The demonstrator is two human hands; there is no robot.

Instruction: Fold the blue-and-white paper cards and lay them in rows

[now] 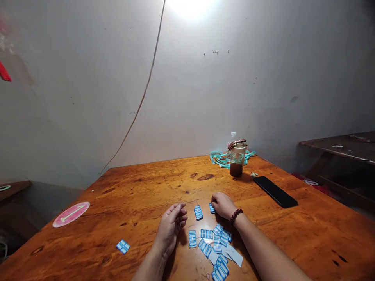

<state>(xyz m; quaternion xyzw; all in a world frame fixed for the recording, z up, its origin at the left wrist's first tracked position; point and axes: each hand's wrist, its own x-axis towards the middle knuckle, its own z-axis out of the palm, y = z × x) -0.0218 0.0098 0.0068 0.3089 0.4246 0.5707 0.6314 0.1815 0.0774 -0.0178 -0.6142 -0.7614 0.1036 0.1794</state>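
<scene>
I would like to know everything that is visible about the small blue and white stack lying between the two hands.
The small blue and white stack is a narrow, slightly fanned pile of rectangular pieces, apparently printed paper or card, showing blue blocks with white outlines. It lies flat on the orange-brown wooden table, between the left hand and the right hand. Neither hand touches it. The number of pieces cannot be told.
</scene>
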